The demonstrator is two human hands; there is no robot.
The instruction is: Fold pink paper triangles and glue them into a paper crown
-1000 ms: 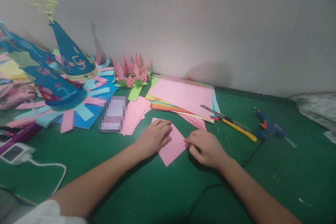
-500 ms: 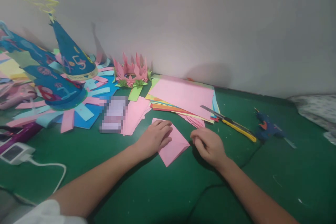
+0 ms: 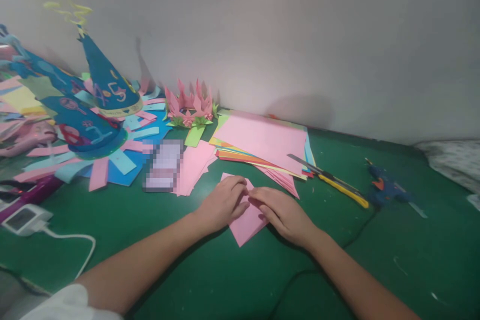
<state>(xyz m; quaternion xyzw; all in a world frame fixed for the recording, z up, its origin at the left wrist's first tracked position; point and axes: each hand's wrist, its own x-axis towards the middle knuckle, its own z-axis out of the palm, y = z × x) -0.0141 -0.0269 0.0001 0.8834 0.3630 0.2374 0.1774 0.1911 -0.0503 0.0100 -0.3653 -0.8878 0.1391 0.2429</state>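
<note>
A folded sheet of pink paper (image 3: pixel 245 227) lies on the green table, turned with one corner towards me. My left hand (image 3: pixel 224 203) rests on its left part, fingers slightly bent and thumb apart, pressing it to the table. From the other side my right hand (image 3: pixel 281 211) reaches over the paper, its fingers stretched out and laid on it. The right fingertips come close to the left ones near the paper's middle. Both hands hide the paper's upper and right parts.
Behind stand a stack of coloured paper (image 3: pixel 262 132), a pink paper crown (image 3: pixel 191 105) and a phone (image 3: pixel 164 165). A yellow box cutter (image 3: pixel 343 190) and a blue glue gun (image 3: pixel 390 190) lie right. Blue cone hats (image 3: pixel 112 87) and a white charger (image 3: pixel 28 220) are left.
My right hand has moved left from beside the pink paper onto it, and its curled fingers have straightened. My left hand has stayed on the paper. The view has shifted slightly.
</note>
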